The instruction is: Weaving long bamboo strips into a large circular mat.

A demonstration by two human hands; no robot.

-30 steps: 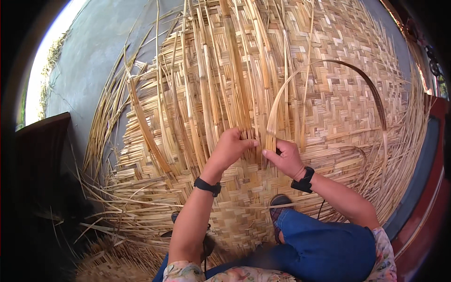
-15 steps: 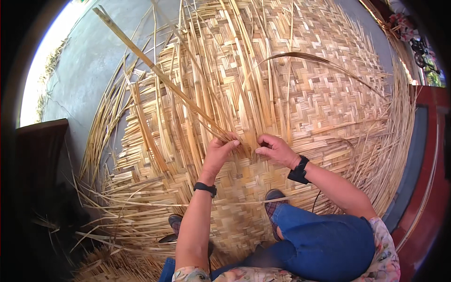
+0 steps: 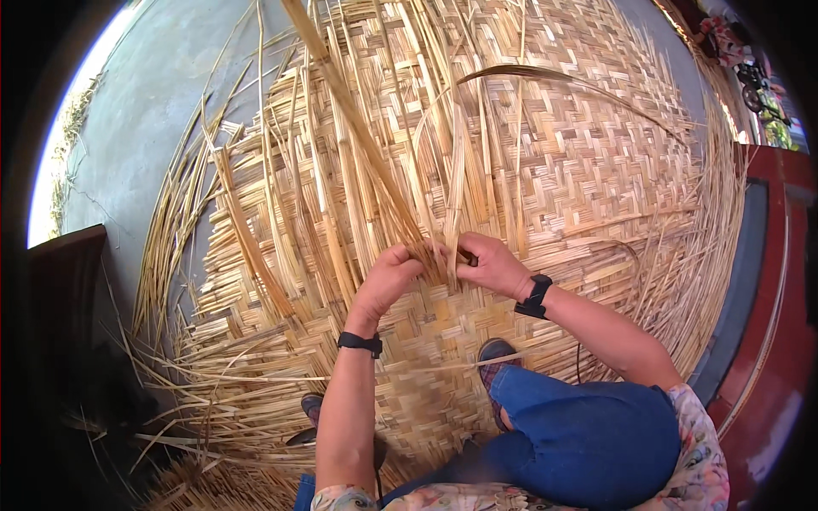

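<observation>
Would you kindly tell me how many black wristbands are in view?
2: one wristband on the wrist below the left hand, another wristband on the wrist below the right hand.

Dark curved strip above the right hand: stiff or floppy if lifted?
Dark curved strip: probably springy rather than rigid, since it bows in a smooth arch over the woven mat. Likely light, as it looks thin and narrow.

Gray floor [image 3: 136,128] w/ woven mat [image 3: 596,162]
On my feed I see loose strips [image 3: 164,234] on floor too, by mat's L edge.
</observation>
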